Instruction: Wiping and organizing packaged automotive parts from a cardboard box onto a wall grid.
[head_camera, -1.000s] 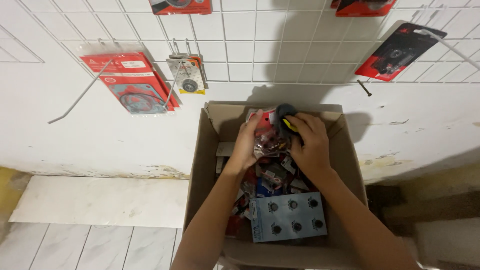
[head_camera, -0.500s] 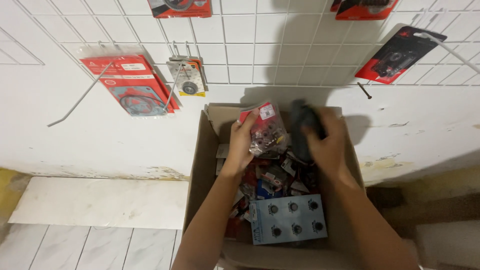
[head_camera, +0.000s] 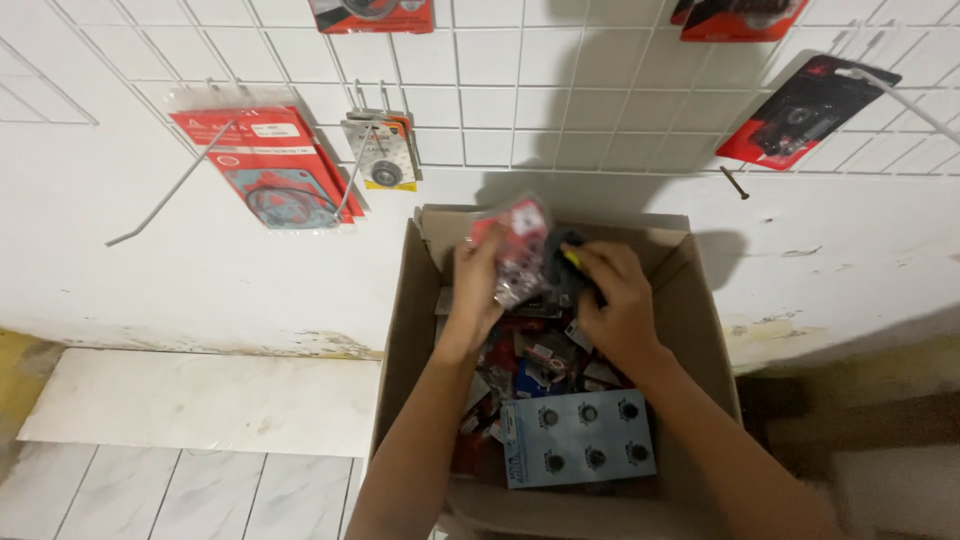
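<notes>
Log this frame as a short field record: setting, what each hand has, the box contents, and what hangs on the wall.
setting: open cardboard box on the floor against a white wall
left hand: holds a clear packet with a red card above the box
right hand: grips a dark part with a yellow spot, close beside the packet
box contents: heap of small red and dark packets; blue blister card of six round parts on top, near side
wall: wire grid with hanging red packets and bare hooks
</notes>
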